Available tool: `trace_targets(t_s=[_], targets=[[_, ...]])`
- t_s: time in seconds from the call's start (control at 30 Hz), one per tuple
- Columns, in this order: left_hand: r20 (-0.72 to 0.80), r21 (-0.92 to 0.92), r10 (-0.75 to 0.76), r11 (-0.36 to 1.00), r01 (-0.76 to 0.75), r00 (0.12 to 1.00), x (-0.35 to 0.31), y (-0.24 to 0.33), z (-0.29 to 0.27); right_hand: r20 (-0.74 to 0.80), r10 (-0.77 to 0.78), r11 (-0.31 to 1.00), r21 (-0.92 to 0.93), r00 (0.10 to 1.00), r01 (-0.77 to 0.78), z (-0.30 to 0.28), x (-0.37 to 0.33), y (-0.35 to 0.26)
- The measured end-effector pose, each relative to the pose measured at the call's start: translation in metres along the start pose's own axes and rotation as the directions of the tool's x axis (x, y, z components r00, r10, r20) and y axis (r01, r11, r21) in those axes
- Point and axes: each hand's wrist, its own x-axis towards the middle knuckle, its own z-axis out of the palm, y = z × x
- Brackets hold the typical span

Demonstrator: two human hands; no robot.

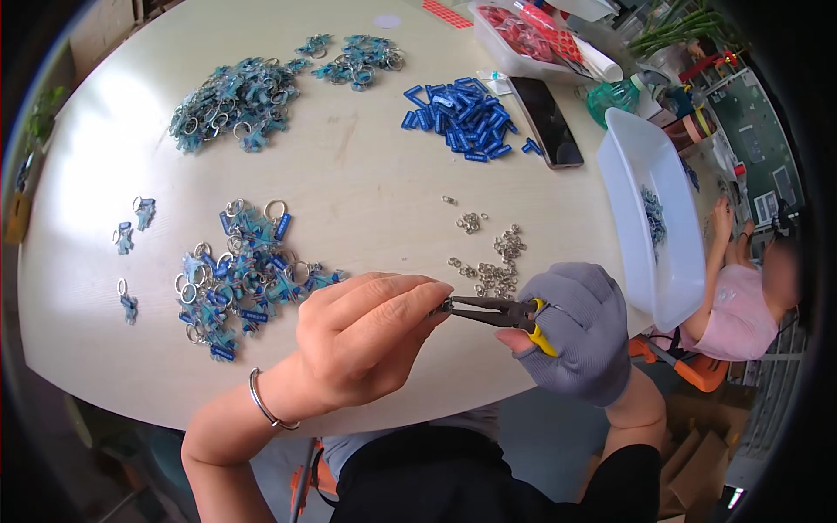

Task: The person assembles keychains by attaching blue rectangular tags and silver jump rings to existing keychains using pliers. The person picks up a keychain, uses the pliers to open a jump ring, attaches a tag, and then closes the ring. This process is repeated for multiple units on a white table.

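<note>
My right hand, in a grey fingerless glove, is closed round long-nose pliers with yellow handles. The plier tips point left and meet my left hand. Its bare fingers pinch something small and dark at the tips, mostly hidden, so I cannot make out what it is. Left of that hand lies a heap of keychains with teal star-shaped charms, silver rings and blue tags. Just beyond the pliers are loose small metal rings. Farther back sits a pile of blue tags.
Teal keychains are heaped at the far left, with a few single ones nearer. A phone lies beside the blue tags. A white bin stands at the table's right edge. Another person in pink sits at the right.
</note>
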Motion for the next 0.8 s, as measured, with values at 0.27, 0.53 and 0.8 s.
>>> trace_targets(t_s=[0.27,0.53,0.8], targets=[[0.03,0.041,0.052,0.998,-0.053,0.998,0.001,-0.001,-0.001,-0.025,-0.017,0.999,-0.032,1.0,0.017,0.001,0.0,-0.001],[0.037,0.029,0.017,0.999,-0.019,0.999,0.002,0.003,-0.003,-0.015,-0.093,0.983,-0.163,0.996,0.089,-0.001,-0.004,-0.003],[0.078,0.003,-0.092,0.996,0.092,0.993,0.002,0.011,-0.007,-0.066,-0.099,0.974,-0.211,0.993,0.083,0.001,0.001,-0.002]])
